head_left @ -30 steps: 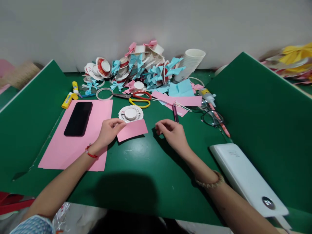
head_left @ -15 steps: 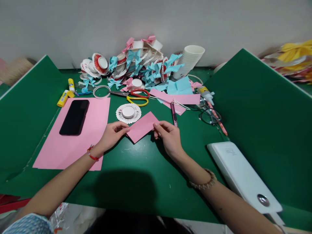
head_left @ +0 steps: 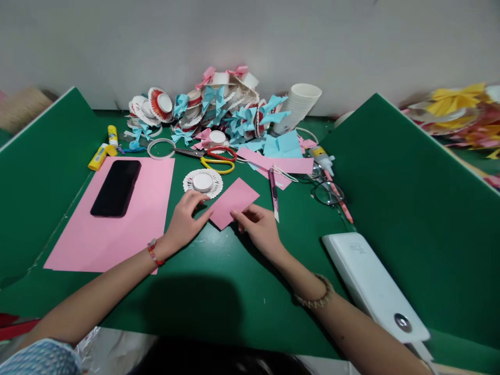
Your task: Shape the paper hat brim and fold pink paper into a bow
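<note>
A small pink paper rectangle (head_left: pixel 234 200) lies tilted above the green table, pinched at its lower right edge by my right hand (head_left: pixel 260 229). My left hand (head_left: pixel 187 219) is at the paper's left corner, thumb near its edge and fingers spread apart. Just beyond my left hand sits a white scalloped paper disc (head_left: pixel 203 182) with a round white centre. Scissors (head_left: pixel 216 159) with red and yellow handles lie behind it. A purple craft knife (head_left: pixel 274 192) rests to the right of the paper.
A black phone (head_left: pixel 116 187) lies on large pink sheets (head_left: pixel 144 234) at left. Glue sticks (head_left: pixel 97 157) stand beyond. Paper bows and discs (head_left: pixel 214 104) and stacked cups (head_left: pixel 299 107) line the back. Glasses (head_left: pixel 328 192) and a white power bank (head_left: pixel 375 286) are at right.
My right hand has shifted its hold leftward along the paper's lower edge. My left hand's fingers have opened and moved off the paper's corner. The view has shifted slightly.
</note>
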Demonstrator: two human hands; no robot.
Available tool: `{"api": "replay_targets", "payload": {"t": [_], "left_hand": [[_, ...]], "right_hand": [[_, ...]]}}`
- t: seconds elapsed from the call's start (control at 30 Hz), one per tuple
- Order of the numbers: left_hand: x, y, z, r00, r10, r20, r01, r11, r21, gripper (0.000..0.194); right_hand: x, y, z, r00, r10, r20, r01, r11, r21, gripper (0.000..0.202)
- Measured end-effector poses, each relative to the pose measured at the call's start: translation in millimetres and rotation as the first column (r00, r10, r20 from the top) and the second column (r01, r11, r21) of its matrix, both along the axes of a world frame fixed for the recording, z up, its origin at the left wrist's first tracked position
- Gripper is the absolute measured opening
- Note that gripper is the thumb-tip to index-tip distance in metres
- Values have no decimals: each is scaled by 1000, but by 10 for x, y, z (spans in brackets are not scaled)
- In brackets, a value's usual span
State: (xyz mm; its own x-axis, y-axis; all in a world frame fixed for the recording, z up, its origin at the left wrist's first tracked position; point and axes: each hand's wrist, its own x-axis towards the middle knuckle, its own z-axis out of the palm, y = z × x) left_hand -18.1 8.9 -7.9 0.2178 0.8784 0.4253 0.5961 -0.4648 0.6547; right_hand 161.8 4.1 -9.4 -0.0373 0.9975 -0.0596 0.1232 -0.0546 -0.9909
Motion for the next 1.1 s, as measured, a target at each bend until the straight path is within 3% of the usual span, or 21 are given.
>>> {"api": "replay_targets", "payload": {"t": [0.07, 0.13, 0.2, 0.37, 0.5, 0.6, 0.73, 0.83, 0.93, 1.1], "left_hand": [[51, -64, -22, 989, -109, -102, 119, 988, 101, 38], [109, -138, -46, 966, -206, -157, 223, 970, 100, 56], [159, -197, -69, 963, -235, -131, 246, 966, 76, 63], [188, -218, -54, 974, -214, 80, 219, 973, -69, 50], [139, -190, 3, 921, -211, 327, 305, 912, -273, 40], [92, -158, 6, 849, -70, 524, 322, 855, -408, 33], [40, -93, -14, 654, 224, 723, 338, 768, -544, 29], [24, -68, 3, 546, 323, 773, 399, 711, -579, 26], [26, -76, 34, 551, 331, 766, 398, 702, -590, 24], [23, -100, 48, 597, 312, 739, 317, 755, -574, 20]], "right_hand": [[-12, -20, -14, 999, -12, 40, 10, 999, 52, 30], [-25, -44, -30, 995, -34, 90, 21, 990, 142, 29], [-36, -66, -45, 987, -43, 155, 1, 966, 259, 29], [-48, -78, -83, 962, -29, 272, -128, 831, 541, 32], [-69, -57, -92, 963, 10, 271, -185, 756, 628, 31], [-95, -52, -68, 972, 25, 232, -157, 805, 573, 24], [-97, -31, -20, 998, 59, 28, -64, 958, 279, 17], [-64, 16, -9, 992, 38, -120, -23, 992, 123, 21], [-43, 48, -12, 981, -34, -192, 49, 996, 72, 32], [-54, 17, 4, 964, -154, -216, 183, 976, 120, 40]]}}
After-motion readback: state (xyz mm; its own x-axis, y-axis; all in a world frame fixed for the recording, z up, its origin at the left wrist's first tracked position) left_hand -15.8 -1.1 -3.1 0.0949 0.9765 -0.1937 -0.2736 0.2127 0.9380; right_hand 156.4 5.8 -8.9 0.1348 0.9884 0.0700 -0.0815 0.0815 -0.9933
